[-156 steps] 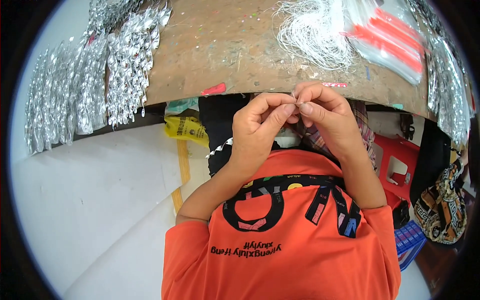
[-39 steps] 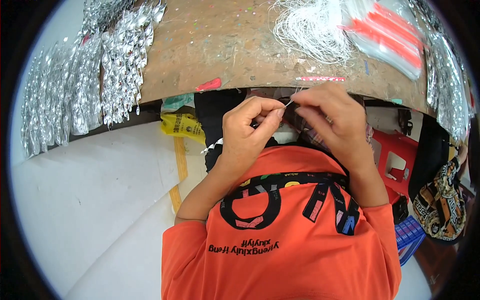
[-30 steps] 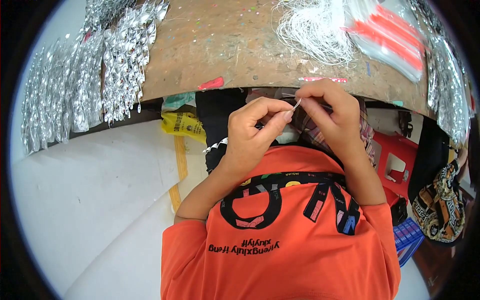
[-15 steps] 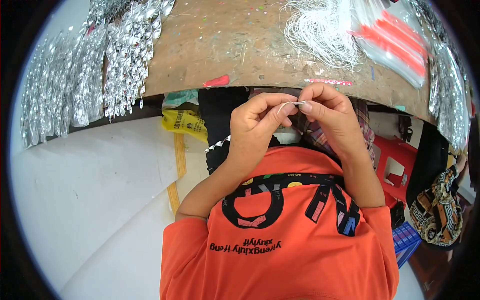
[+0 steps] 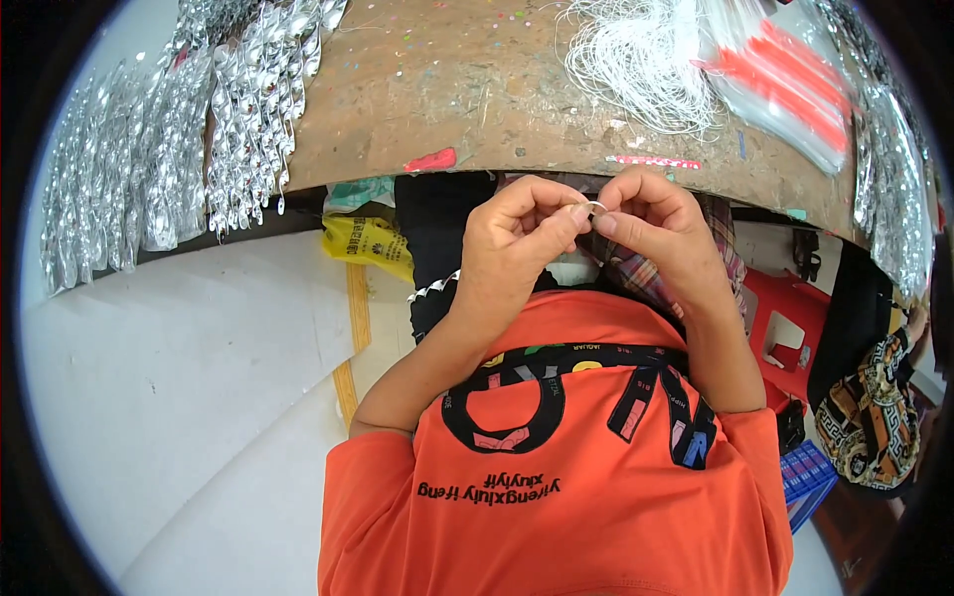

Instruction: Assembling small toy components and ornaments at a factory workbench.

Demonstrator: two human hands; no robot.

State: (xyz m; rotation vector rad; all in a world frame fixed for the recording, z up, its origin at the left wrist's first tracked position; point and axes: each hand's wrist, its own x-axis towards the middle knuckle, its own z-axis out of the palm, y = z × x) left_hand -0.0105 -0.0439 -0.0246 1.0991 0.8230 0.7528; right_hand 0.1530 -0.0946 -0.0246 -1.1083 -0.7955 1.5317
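Just off the table's near edge, my left hand (image 5: 510, 244) and my right hand (image 5: 668, 230) meet, fingertips almost touching. Each pinches a thin white string (image 5: 595, 205) between thumb and forefinger. A small curved piece of it shows in the gap between the fingertips; its ends are hidden by the fingers. On the table beyond my right hand lies a loose, tangled bundle of similar white string (image 5: 636, 70).
The worn brown table (image 5: 447, 109) curves across the top. Silvery twisted strips (image 5: 253, 109) hang over its left edge, more silver strips (image 5: 884, 169) over its right. Clear and red plastic sleeves (image 5: 785, 84) lie at right. Below are a yellow bag (image 5: 366, 246) and a red stool (image 5: 780, 328).
My thumbs have shifted slightly, and the string between my fingertips now shows as a small curved arc. Both hands stay in nearly the same place.
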